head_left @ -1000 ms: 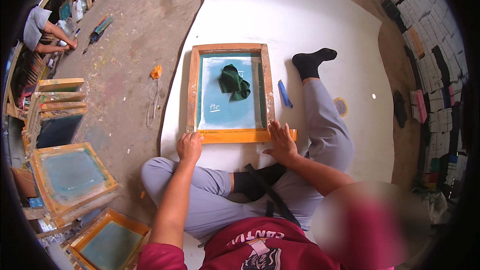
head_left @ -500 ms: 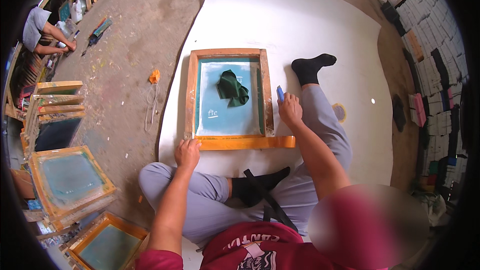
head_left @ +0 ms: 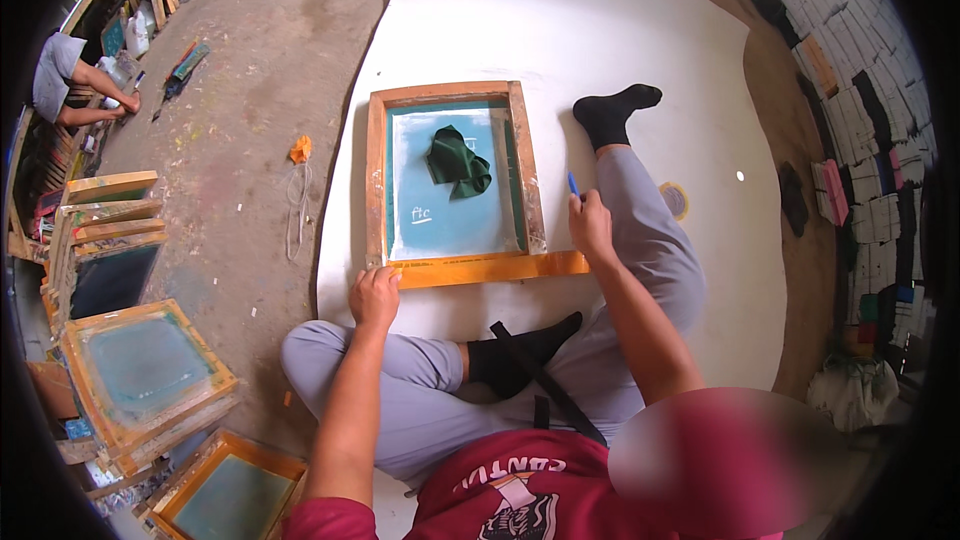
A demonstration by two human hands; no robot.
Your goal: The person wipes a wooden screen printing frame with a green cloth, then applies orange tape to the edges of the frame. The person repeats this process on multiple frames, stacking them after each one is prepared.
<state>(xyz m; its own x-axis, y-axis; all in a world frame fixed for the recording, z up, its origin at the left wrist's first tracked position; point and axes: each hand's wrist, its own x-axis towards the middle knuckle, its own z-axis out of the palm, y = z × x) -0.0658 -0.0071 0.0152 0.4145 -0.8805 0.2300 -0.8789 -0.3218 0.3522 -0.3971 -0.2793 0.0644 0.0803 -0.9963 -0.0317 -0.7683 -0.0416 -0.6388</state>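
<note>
A wooden screen-printing frame (head_left: 376,170) with blue-green mesh lies flat before me. A crumpled dark green cloth (head_left: 458,162) rests on the mesh. Along the near rail runs a strip of orange-brown tape (head_left: 470,271), its right end reaching past the frame's corner toward my right wrist. My left hand (head_left: 375,295) is closed at the tape's left end, by the near left corner. Right of the frame, my right hand (head_left: 591,223) grips a slim blue tool (head_left: 573,184) whose tip points away from me; its exact kind is hard to make out.
The frame lies on a large white sheet (head_left: 480,20). My black-socked foot (head_left: 610,116) and a tape roll (head_left: 674,201) are to the right. More screen frames (head_left: 150,355) stack at left, near an orange scrap (head_left: 300,149) with string. Another person's legs (head_left: 95,85) show far left.
The blue tool has turned more upright in my right hand, which has shifted slightly. The tape's curled right end now looks flatter. My left hand stays at the tape's left end.
</note>
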